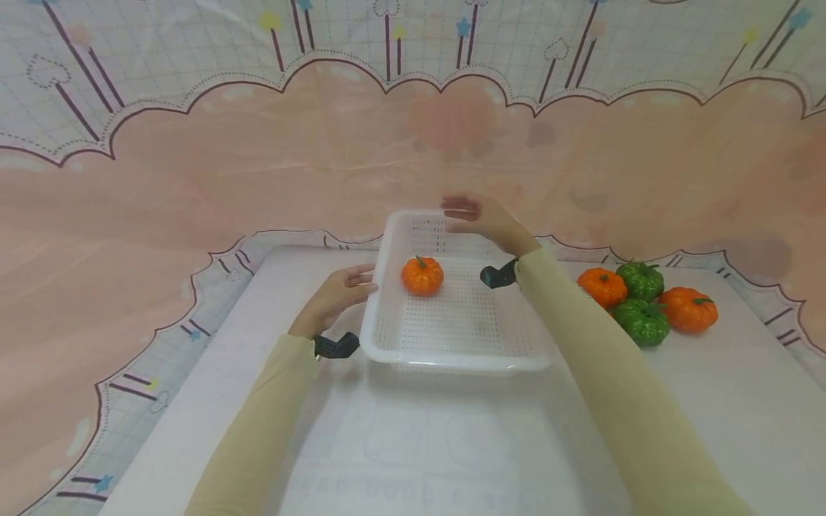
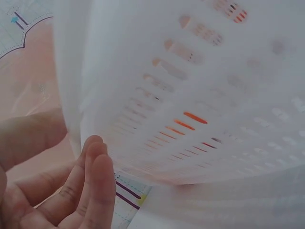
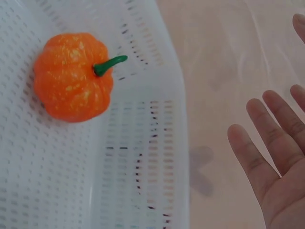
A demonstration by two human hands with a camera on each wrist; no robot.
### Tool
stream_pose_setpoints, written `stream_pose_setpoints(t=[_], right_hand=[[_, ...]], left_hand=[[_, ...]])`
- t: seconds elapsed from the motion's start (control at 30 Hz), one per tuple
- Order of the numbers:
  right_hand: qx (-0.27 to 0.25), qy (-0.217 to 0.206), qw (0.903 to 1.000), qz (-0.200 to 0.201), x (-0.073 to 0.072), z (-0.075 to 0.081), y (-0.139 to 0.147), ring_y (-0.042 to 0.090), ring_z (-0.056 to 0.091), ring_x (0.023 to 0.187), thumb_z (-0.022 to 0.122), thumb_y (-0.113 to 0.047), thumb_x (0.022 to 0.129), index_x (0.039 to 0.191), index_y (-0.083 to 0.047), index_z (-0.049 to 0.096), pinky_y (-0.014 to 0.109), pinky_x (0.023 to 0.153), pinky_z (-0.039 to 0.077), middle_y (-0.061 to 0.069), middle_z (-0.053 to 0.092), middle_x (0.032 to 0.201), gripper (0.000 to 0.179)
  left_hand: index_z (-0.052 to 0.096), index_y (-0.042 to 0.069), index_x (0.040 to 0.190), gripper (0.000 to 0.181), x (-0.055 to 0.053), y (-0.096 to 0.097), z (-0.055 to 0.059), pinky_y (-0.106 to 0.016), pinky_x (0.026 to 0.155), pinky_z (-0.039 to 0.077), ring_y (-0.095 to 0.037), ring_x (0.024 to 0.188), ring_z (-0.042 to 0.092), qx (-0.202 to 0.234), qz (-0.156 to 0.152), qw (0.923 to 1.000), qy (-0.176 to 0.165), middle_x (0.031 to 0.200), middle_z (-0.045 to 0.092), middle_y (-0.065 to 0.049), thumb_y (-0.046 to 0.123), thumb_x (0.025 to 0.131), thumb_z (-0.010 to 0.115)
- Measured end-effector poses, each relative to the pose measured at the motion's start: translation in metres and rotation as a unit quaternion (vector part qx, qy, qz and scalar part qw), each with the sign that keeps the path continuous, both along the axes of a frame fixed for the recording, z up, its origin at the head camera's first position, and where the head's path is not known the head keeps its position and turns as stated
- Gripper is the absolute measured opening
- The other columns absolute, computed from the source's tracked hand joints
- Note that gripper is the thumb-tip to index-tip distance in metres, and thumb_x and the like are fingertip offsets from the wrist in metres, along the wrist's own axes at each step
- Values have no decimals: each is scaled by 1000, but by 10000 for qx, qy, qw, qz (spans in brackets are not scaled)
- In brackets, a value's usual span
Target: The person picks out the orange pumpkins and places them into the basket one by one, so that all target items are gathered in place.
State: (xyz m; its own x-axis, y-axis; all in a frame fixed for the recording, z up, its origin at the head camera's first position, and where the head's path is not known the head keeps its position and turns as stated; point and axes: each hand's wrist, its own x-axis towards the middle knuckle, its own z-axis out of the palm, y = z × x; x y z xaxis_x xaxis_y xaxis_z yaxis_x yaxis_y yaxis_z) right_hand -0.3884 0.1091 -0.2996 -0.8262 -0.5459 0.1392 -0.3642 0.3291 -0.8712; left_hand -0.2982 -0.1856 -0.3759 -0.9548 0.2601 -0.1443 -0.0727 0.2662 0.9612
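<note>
A white plastic basket (image 1: 452, 358) with slotted sides sits on the table, holding one small orange pumpkin (image 1: 422, 279) with a green stem. My left hand (image 1: 335, 295) is at the basket's left side. Its loosely bent fingers (image 2: 100, 183) come right up to the outer wall, with the thumb near the rim in the left wrist view. At the far end, my right hand (image 1: 480, 216) hovers, slightly blurred in the head view. In the right wrist view, its fingers (image 3: 274, 131) are spread beyond the rim with nothing in them.
Right of the basket, beside my right sleeve, two orange pumpkins (image 1: 689, 310) and two green ones (image 1: 641, 322) lie grouped together on the white table (image 1: 213, 344). A patterned cloth (image 1: 271, 165) hangs behind the table and runs down its sides.
</note>
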Motion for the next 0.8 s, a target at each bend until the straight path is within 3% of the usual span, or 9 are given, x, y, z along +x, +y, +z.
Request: stream_pose_setpoints(t=[0.47,0.6,0.8], right_hand=[[457,362,9983,25,16,14,24,18,46,132,71,-26,83,139,-18,43,39,105,43,1,47,143,63],[503,383,9979,148,21,18,29,23,44,133,68,-19,85,139,-14,42,43,105,42,8,45,144,61],[490,384,9977,270,26,20,37,24,44,133,66,-12,86,139,-13,43,43,104,43,8,45,144,58]], left_hand=[[34,7,145,61,-4,-3,-3,-56,112,29,-38,128,46,-125,-214,9992,314,141,45,-21,19,92,60],[34,6,144,61,-6,-4,-5,-55,112,29,-38,127,46,-112,-251,9989,393,140,46,-22,19,91,60],[35,6,144,60,-6,-4,-6,-55,112,28,-38,126,47,-23,-293,9985,455,139,47,-23,18,91,60]])
